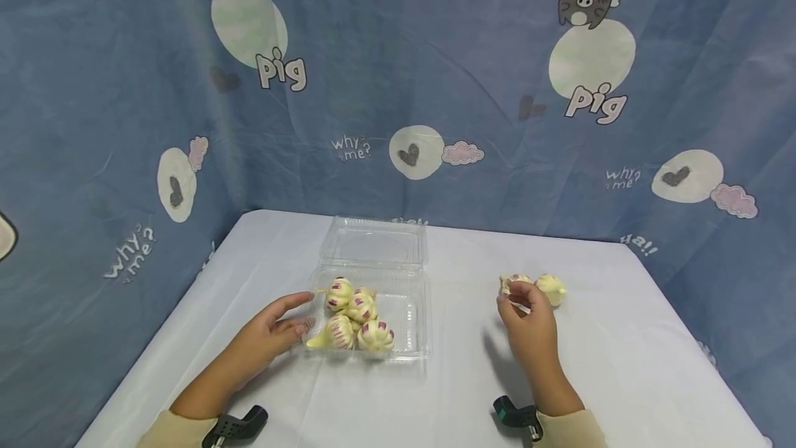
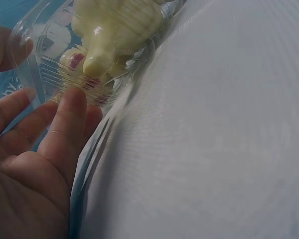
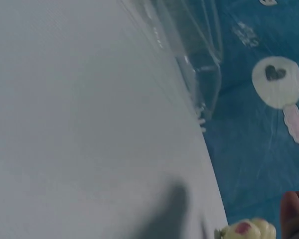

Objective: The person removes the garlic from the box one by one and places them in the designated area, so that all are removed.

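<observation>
Several cream garlic bulbs [image 1: 376, 336] with purple streaks lie in a clear plastic clamshell box [image 1: 408, 313], its lid folded back. My left hand [image 1: 267, 334] is at the box's left side, fingers loosely spread. In the left wrist view its fingertips come right up to the ribbed wall, close to a pale bulb [image 2: 122, 25]. On the right, my right hand [image 1: 531, 327] has thumb and fingers bent toward each other at a streaked garlic bulb [image 1: 515, 278], covering part of it; I cannot tell whether they grip it. A yellower bulb [image 1: 551, 289] lies just beyond that hand.
A white cloth [image 1: 463, 379] covers the table. The box lid [image 1: 373, 240] lies toward the back edge. Behind and to both sides hangs a blue curtain [image 1: 460, 88] with pig and cloud prints. Each wrist carries a black camera mount [image 1: 239, 426].
</observation>
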`<state>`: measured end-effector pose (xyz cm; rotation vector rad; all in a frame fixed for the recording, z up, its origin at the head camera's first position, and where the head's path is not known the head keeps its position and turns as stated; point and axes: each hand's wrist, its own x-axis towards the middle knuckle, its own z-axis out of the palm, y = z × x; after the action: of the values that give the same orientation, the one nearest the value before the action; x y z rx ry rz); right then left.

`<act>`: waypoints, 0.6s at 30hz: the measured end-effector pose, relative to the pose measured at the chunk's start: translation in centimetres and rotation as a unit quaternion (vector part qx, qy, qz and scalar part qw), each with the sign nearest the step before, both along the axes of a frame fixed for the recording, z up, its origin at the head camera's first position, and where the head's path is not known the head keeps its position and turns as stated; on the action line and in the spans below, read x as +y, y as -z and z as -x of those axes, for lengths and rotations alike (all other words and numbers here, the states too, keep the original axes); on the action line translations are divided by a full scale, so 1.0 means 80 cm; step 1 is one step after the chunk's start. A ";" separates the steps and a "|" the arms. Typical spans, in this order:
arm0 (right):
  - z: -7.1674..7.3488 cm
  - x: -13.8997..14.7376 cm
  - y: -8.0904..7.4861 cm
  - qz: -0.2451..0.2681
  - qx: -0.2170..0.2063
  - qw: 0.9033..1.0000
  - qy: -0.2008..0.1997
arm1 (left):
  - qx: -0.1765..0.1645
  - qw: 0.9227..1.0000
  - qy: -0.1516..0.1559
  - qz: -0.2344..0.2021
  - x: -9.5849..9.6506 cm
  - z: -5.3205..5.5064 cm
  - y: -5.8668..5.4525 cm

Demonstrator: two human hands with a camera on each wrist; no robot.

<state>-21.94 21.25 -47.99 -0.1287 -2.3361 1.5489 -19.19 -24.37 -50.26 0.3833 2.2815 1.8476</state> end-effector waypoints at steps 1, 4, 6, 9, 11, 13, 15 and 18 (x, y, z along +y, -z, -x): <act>0.000 -0.004 0.001 0.000 -0.002 1.000 -0.008 | -0.005 1.000 -0.005 0.001 0.000 0.000 0.000; -0.002 -0.017 0.003 -0.006 -0.016 1.000 -0.023 | -0.017 1.000 -0.014 0.004 0.002 -0.001 0.001; -0.004 -0.025 0.004 -0.012 -0.024 0.999 -0.036 | -0.020 1.000 -0.019 0.008 0.002 -0.001 0.002; -0.007 -0.036 0.002 -0.017 -0.024 0.998 -0.053 | -0.020 0.999 -0.025 0.008 0.002 -0.002 0.002; -0.009 -0.043 0.001 -0.016 -0.018 0.998 -0.066 | -0.019 0.999 -0.025 0.005 0.002 -0.001 0.002; -0.012 -0.049 -0.001 -0.015 -0.013 0.997 -0.079 | -0.017 1.000 -0.024 0.003 0.002 -0.001 0.002; -0.014 -0.055 -0.002 -0.016 -0.010 0.996 -0.090 | -0.014 1.000 -0.020 0.002 0.002 0.001 0.002; -0.018 -0.065 -0.003 -0.016 -0.009 0.994 -0.105 | -0.011 1.000 -0.016 0.004 0.001 0.003 0.001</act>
<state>-20.50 16.06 -47.77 0.1140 -2.4543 1.6091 -19.40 -24.31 -50.32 0.3271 2.2928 1.8481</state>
